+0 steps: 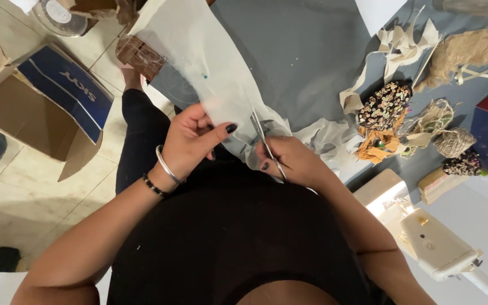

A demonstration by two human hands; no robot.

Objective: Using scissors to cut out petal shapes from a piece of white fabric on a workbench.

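Scissors (266, 148), clamped in right hand (295, 164), were mid-cut through sheer fabric (210, 68); left hand (190, 141) pinched it beside the blades. Next cut likely needed tension.

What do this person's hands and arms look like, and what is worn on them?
Both arms are bare, with no sleeves showing. The left hand has dark-painted nails, and its wrist carries a plain silver bangle beside a thin dark beaded bracelet. The right hand also has dark nail polish and shows no jewellery.

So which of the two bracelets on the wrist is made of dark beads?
The dark beaded bracelet on the left hand, further up the arm from the plain silver bangle, which sits nearer the hand.
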